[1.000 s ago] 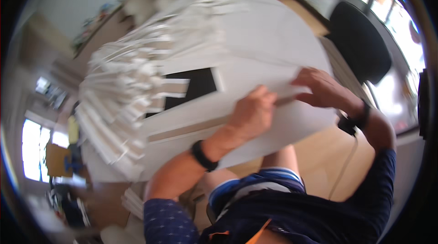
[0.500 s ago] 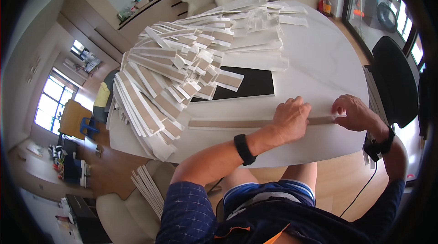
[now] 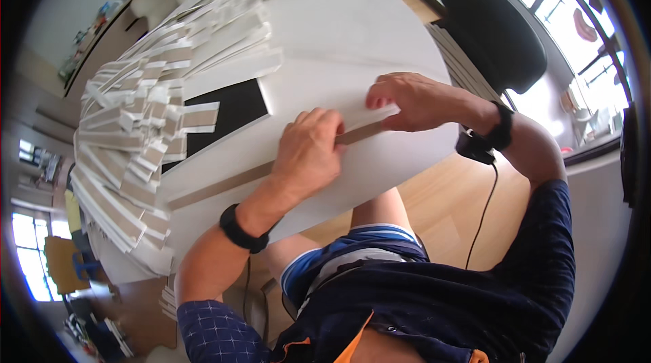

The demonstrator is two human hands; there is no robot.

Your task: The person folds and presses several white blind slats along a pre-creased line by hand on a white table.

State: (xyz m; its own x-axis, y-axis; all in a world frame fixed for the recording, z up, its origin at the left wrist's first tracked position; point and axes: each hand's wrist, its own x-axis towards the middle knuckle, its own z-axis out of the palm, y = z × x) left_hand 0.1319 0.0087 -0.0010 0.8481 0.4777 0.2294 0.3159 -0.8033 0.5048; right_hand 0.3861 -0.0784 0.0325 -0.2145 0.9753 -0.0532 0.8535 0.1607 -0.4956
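Note:
A long, narrow strip (image 3: 224,184), beige along its middle with white edging, lies across the near part of the white table. My left hand (image 3: 308,153) is closed over it, fingers curled and thumb side against the strip. Towards the strip's right end is my right hand (image 3: 415,100), with bent fingers and the thumb at the strip. A short stretch of strip shows between the two hands. Some of the right fingertips are hidden. A large loose pile of similar beige and white strips (image 3: 146,115) covers the table's left side.
A flat black panel (image 3: 237,102) lies partly under the pile. The table (image 3: 352,24) has a rounded edge. A black chair (image 3: 494,30) stands at the far right, with more long strips (image 3: 456,58) beside it. A cable (image 3: 483,217) hangs from my right wrist device.
The view has turned, so the table and pile appear further left and tilted. Both hands stay at the same strip, with a similar small gap between them.

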